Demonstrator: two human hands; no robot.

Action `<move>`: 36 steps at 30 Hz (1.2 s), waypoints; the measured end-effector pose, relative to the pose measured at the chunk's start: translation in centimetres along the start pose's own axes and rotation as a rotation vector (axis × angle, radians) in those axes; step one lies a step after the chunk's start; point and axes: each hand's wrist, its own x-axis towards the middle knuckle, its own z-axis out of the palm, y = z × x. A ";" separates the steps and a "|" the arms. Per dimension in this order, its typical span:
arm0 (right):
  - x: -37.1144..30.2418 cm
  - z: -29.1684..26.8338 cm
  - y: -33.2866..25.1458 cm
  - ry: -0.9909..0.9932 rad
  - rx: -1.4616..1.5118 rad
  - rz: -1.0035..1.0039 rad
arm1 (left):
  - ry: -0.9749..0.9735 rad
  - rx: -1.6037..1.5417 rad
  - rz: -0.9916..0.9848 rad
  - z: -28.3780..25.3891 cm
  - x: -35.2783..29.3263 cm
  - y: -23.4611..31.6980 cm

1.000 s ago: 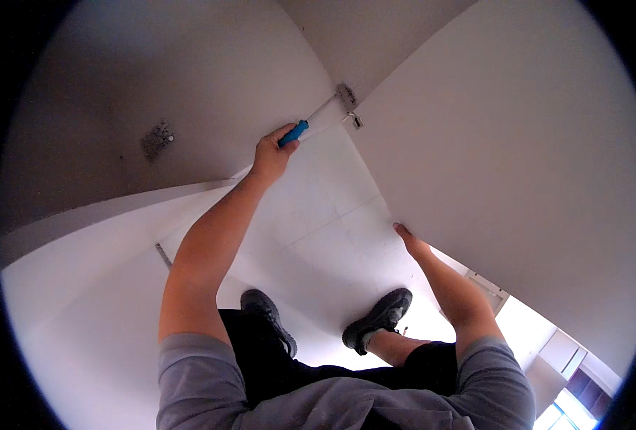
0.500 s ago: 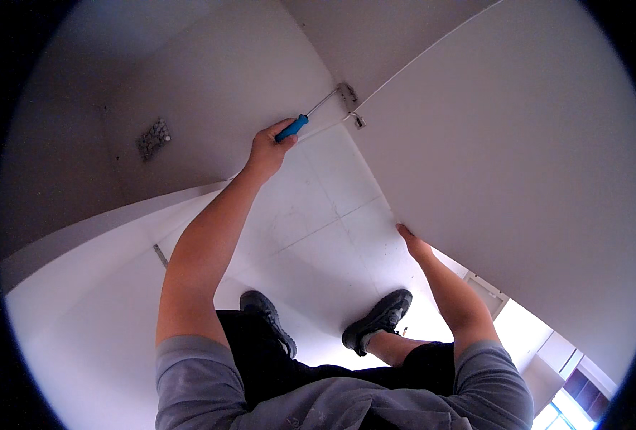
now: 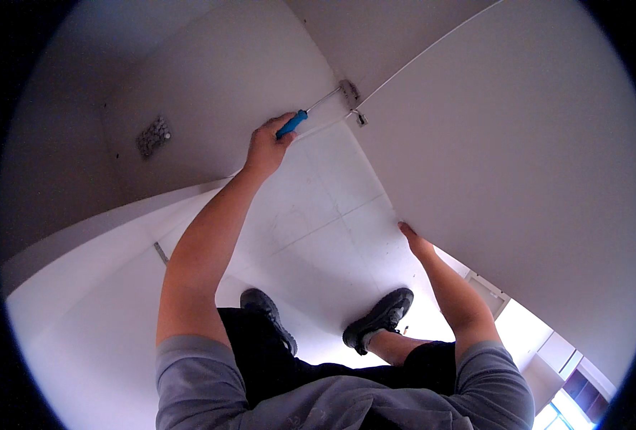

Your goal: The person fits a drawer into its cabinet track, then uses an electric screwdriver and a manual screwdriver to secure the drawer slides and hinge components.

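My left hand (image 3: 268, 145) is closed around the blue handle of a screwdriver (image 3: 291, 125). The shaft slants up and right, and its tip meets a hinge (image 3: 349, 94) on the cabinet's inner wall, beside the door. Small metal hinge hardware (image 3: 360, 117) also shows at the edge of the pale cabinet door (image 3: 504, 165). Lower down, my right hand (image 3: 414, 239) grips the door's near edge. Its thumb side shows, while the other fingers are hidden by the panel.
The open cabinet (image 3: 239, 79) fills the upper left, with a grey pebbly patch (image 3: 153, 137) on its floor. The large door takes up the right side. Below lies a pale tiled floor (image 3: 311, 215), where my dark shoes (image 3: 379, 319) stand. A window (image 3: 565, 412) shows at lower right.
The view has shifted very slightly. Both hands keep their grips, and the screwdriver tip stays at the hinge.
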 end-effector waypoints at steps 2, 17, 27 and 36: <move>0.1 0.0 -0.1 0.017 -0.006 -0.028 | 0.092 0.214 0.163 -0.1 0.4 0.2; 0.6 0.4 -1.4 -0.015 0.119 0.019 | 0.252 -0.204 -0.209 0.1 1.4 -1.3; 1.6 0.9 0.0 -0.238 0.048 0.160 | 0.173 -0.361 -0.398 -0.4 2.9 -3.0; 1.9 1.8 2.7 -0.146 -0.099 0.124 | 0.007 -0.542 -0.715 -1.9 4.4 -2.1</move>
